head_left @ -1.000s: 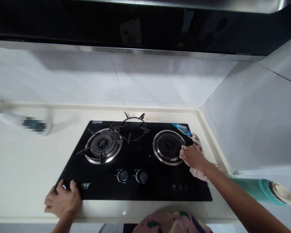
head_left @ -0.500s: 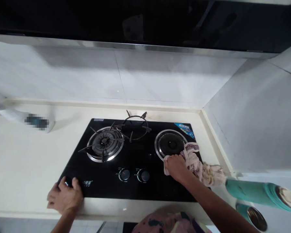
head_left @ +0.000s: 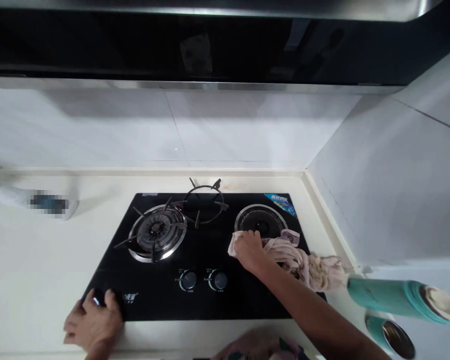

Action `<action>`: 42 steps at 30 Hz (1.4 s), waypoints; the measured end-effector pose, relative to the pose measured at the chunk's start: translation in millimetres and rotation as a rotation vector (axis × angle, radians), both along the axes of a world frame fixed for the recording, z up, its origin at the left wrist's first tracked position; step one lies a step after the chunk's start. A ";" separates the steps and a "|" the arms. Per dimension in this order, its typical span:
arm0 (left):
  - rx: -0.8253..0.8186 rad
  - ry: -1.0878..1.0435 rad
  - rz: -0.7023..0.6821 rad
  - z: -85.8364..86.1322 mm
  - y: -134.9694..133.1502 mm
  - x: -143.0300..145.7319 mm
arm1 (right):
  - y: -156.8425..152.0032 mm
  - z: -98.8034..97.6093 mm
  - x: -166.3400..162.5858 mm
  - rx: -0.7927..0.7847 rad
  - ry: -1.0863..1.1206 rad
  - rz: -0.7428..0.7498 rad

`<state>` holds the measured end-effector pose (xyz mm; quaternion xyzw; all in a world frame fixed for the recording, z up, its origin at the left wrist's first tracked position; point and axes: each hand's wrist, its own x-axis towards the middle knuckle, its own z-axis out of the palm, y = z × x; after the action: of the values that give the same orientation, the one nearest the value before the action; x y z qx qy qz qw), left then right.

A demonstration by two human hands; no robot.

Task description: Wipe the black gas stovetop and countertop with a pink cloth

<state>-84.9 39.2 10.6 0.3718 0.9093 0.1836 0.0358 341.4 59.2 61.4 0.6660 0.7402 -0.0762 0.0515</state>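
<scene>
A black glass gas hob [head_left: 210,250] is set into a cream counter. My right hand [head_left: 249,250] presses a pale pink cloth [head_left: 300,260] onto the glass at the left rim of the right burner [head_left: 260,222]; the cloth trails off to the right over the hob's edge. My left hand [head_left: 92,322] rests with curled fingers on the hob's front left corner. The left burner [head_left: 156,232] carries its pan support. A second, loose pan support [head_left: 204,202] lies at the back between the burners. Two knobs [head_left: 202,280] sit at the front centre.
A teal flask [head_left: 393,295] lies on its side at the right, with its cap [head_left: 392,337] standing below it. A white bottle [head_left: 33,202] lies on the counter at the left. The range hood [head_left: 210,45] hangs overhead, and a tiled wall [head_left: 397,190] closes off the right side.
My right hand has dragged the cloth from the right side of the right burner leftward round its front to its left rim. My left hand has stayed on the hob's corner.
</scene>
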 end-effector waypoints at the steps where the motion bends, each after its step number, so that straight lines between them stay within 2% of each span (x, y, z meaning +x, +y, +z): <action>1: 0.002 -0.002 0.005 0.7 0.3 0.5 | -0.6 2.1 2.8 0.021 0.006 0.021; 7: 0.014 0.008 -0.003 -4.8 -1.6 -2.6 | 3.9 9.6 42.8 0.060 -0.008 0.170; 12: 0.020 0.020 -0.007 -10.6 -3.0 -6.7 | 35.4 2.9 75.2 0.067 -0.040 0.459; 15: 0.025 0.017 -0.008 -9.0 -3.4 -5.9 | 58.8 -3.3 86.7 0.119 -0.045 0.501; 21: 0.010 0.003 0.019 -6.5 -2.4 -5.1 | 97.4 -9.8 95.6 0.125 -0.018 0.288; 26: 0.019 -0.002 0.012 -5.4 -3.2 -4.7 | 102.8 -19.9 114.6 0.168 0.043 0.129; 31: 0.019 -0.005 0.012 -0.4 -3.5 1.1 | 95.8 -32.5 141.1 0.246 0.039 -0.118; 35: 0.021 -0.004 -0.003 4.1 -4.3 5.8 | 82.1 -39.3 150.1 0.266 0.007 -0.320; 42: 0.037 0.031 -0.034 -2.1 -7.1 3.8 | 43.5 -46.9 168.4 0.139 -0.030 -0.471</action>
<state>-81.1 32.1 8.5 0.3905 0.8998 0.1940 0.0179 509.7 102.7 14.5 0.8231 0.5673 -0.0249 -0.0025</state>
